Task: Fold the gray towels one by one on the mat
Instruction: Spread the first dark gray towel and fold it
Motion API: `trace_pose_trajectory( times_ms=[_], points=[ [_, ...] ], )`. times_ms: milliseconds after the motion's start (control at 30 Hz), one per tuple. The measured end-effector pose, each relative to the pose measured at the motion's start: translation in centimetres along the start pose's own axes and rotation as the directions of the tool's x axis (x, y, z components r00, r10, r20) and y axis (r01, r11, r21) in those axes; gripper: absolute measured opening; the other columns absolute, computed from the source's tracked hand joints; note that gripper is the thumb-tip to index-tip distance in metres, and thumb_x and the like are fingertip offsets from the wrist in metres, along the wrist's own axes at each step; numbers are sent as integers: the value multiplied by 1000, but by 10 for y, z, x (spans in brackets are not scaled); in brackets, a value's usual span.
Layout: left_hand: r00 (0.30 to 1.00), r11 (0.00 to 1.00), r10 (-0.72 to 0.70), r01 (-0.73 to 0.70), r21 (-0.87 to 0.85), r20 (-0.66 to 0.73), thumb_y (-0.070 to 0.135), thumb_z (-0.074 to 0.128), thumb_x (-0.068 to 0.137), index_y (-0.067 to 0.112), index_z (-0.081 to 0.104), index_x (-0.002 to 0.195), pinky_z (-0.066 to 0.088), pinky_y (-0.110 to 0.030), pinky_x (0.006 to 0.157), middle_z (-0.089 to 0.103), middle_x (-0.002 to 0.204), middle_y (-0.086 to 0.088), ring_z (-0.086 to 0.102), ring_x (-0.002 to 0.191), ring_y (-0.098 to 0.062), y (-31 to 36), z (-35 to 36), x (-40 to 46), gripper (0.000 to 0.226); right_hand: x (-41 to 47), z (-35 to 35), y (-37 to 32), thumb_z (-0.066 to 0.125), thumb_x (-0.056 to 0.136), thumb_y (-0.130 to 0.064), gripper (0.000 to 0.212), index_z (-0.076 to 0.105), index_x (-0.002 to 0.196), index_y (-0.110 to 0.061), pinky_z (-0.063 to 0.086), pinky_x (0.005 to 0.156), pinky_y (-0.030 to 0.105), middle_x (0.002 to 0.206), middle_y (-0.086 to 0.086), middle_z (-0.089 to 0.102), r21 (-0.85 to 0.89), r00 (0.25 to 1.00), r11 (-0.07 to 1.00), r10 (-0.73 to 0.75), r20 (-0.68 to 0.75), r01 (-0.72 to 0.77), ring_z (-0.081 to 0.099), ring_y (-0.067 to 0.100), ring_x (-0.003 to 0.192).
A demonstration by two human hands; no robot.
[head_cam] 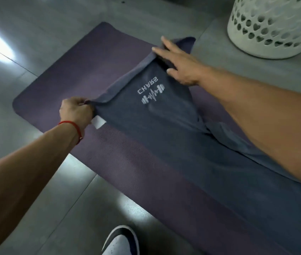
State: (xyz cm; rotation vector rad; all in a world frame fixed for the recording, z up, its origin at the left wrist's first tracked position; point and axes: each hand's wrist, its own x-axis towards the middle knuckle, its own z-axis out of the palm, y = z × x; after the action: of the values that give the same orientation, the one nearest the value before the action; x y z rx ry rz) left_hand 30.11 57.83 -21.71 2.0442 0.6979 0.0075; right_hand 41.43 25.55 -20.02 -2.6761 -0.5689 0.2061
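Reaching forward from the bottom left, bare left forearm stretched out, left hand (76, 112) clenched in a fist around the near-left corner of the gray towel (164, 129), knuckles up, corner lifted slightly off the mat. Wearing a red string bracelet (72, 128) at that wrist. Crossing in from the right edge, right forearm long and angled up-left, right hand (181, 65) flat with fingers spread, pressing palm-down on the far corner of the towel, gripping nothing.

Lying on gray floor tiles (35, 43) with bright glare patches, purple yoga mat (83, 70) running diagonally from upper left to lower right. Standing on the floor at top right, just beyond the mat's edge, white perforated basket (274, 26) with heart-shaped holes. Showing at the bottom edge, toe of a white and dark shoe (122, 242).

Spread over the mat, towel with long axis following the mat's diagonal toward the lower right, short end stretched between the two hands, edge there rolled over. Facing up near that end, white embroidered logo (151, 92), lettering upside down from this view. Peeking out beside the left hand, small white label (99, 122).
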Motion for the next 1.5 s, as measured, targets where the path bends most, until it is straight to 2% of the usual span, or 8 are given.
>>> trace_pose_trajectory(
  times_ms=[167, 333, 467, 633, 900, 1100, 1367, 1500],
  points=[
    [951, 953, -231, 180, 242, 206, -5, 64, 86, 15, 72, 80, 64, -44, 67, 70, 89, -16, 69, 73, -32, -78, -6, 2, 22, -8, 50, 44, 56, 97, -20, 73, 20, 160, -29, 19, 125, 39, 168, 4, 12, -70, 973, 977, 207, 104, -200, 17, 23, 154],
    [946, 939, -145, 39, 343, 290, 26, 77, 87, 21, 69, 99, 63, -39, 66, 69, 83, -5, 70, 65, -28, -86, 4, 11, 15, -3, 81, 68, 60, 97, -37, 66, 34, 154, -16, 39, 108, 42, 153, 13, 43, -44, 924, 938, 347, 163, -344, 45, 34, 137],
    [977, 902, -15, -79, 424, 213, 25, 64, 97, 22, 67, 84, 44, -7, 45, 65, 74, 0, 59, 57, -9, -86, 5, 21, 13, 30, 100, 53, 64, 95, -41, 66, 35, 151, -21, 42, 106, 50, 148, 13, 45, 31, 917, 917, 396, 49, -398, 43, 38, 135],
    [983, 896, 23, -100, 432, 182, 25, 61, 99, 20, 62, 71, 44, -9, 43, 61, 58, 4, 62, 40, -8, -89, 0, 32, 29, 70, 107, 35, 72, 87, -46, 57, 50, 137, -31, 43, 102, 48, 137, 14, 43, -47, 946, 949, 315, 79, -313, 52, 39, 122],
    [997, 954, 58, -70, 290, 48, 23, 67, 96, 15, 68, 72, 49, -22, 48, 52, 54, 2, 49, 39, -10, -92, -2, 47, 25, 133, 77, 32, 60, 94, -35, 22, 72, 102, -19, 55, 85, 40, 106, 11, 73, 64, 879, 923, 382, -286, -380, 68, 34, 100],
    [996, 984, -90, 89, 155, -1, 17, 69, 94, 13, 73, 85, 51, -19, 41, 65, 59, -13, 56, 33, -11, -92, 15, 61, 11, 131, 95, 39, 52, 97, -34, 77, 10, 161, -24, 18, 125, 44, 167, 7, 17, 35, 974, 993, 104, 203, -113, 19, 22, 153],
    [998, 957, -55, 47, 285, 20, 19, 66, 93, 16, 69, 84, 63, -41, 64, 71, 72, -16, 66, 43, -18, -101, 17, 67, 10, -93, 136, 21, 33, 105, -43, 60, 15, 161, -29, 9, 123, 58, 168, 0, 14, -203, 988, 972, 137, 74, -119, 12, 21, 155],
    [957, 703, 280, -259, 663, 76, 22, 62, 91, 16, 57, 113, 51, -58, 85, 62, 112, -23, 60, 99, -46, -94, 20, 46, 23, -180, 141, 46, 27, 103, -51, 64, 10, 161, -30, 10, 117, 70, 169, 12, 1, -332, 925, 875, 379, 17, -353, -1, 34, 155]
  ],
)
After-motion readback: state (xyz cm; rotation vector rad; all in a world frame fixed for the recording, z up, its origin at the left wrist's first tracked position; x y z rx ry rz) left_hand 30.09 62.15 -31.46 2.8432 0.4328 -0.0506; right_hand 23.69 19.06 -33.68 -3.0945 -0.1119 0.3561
